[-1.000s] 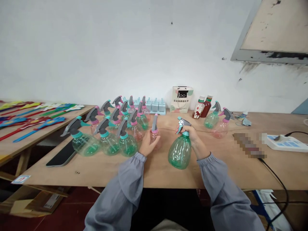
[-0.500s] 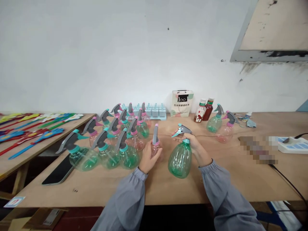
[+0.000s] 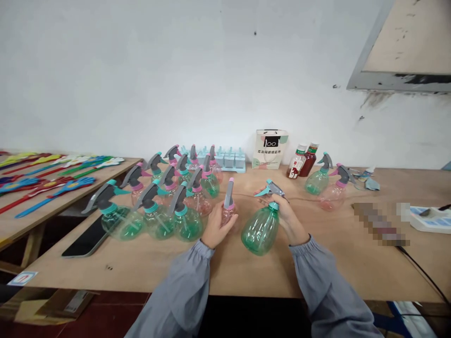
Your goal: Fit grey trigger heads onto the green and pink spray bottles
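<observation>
My right hand is closed round the neck of a green spray bottle with a grey and teal trigger head. The bottle is tilted, its base toward me, just above the wooden table. My left hand wraps round a small pink spray bottle that stands upright on the table. Just left of it stands a cluster of several green and pink spray bottles.
A black phone lies near the table's left front. At the back are a light blue tray, a paper bag, two drink bottles and two more sprayers. A white device with a cable sits right. Coloured sticks cover a side table.
The green bottle in my right hand has tilted further, its base swinging left toward me. My left hand stays on the pink bottle. The view shifted slightly.
</observation>
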A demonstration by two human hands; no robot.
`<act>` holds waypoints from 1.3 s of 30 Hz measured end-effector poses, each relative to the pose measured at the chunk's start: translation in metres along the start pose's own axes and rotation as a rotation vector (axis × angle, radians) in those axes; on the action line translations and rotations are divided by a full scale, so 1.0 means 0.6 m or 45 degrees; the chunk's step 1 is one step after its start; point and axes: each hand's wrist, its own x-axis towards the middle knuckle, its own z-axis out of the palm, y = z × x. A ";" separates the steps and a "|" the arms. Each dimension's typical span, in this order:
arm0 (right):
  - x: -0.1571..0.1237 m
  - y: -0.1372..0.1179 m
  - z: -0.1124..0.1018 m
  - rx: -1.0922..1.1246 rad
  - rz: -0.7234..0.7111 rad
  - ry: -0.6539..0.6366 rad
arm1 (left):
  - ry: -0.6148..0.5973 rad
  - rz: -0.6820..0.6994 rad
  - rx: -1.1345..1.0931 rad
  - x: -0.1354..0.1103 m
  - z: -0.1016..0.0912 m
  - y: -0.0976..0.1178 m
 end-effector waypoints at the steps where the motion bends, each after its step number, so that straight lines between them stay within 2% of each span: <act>1: 0.000 0.002 -0.003 0.004 -0.009 0.014 | -0.002 0.000 -0.004 0.000 0.000 0.000; 5: -0.002 0.008 -0.009 0.002 0.034 0.060 | -0.006 0.001 -0.008 0.000 -0.001 0.001; 11: -0.009 0.003 0.005 -0.103 -0.026 -0.087 | 0.014 0.012 0.006 0.001 -0.001 0.004; 17: -0.008 0.005 0.007 -0.063 -0.066 0.015 | 0.007 0.018 -0.029 0.002 0.000 0.006; 24: -0.010 -0.001 0.005 -0.037 -0.124 0.042 | 0.016 0.033 -0.042 0.003 0.000 0.003; 27: -0.024 -0.010 -0.008 -0.105 -0.162 0.099 | 0.007 0.035 -0.040 0.004 -0.002 0.004; 30: -0.048 -0.024 -0.053 -0.229 -0.219 0.254 | -0.007 0.027 -0.040 0.004 -0.004 0.008; 32: -0.065 -0.036 -0.102 -0.344 -0.288 0.449 | -0.018 0.023 -0.047 0.004 -0.005 0.010; 34: -0.081 -0.052 -0.159 -0.463 -0.376 0.730 | -0.023 0.028 -0.057 0.004 -0.005 0.010; 37: -0.099 -0.080 -0.244 -0.687 -0.490 1.265 | -0.020 0.033 -0.062 0.004 -0.004 0.009; 39: -0.108 -0.099 -0.289 -0.846 -0.580 1.423 | -0.021 0.033 -0.059 0.004 -0.003 0.008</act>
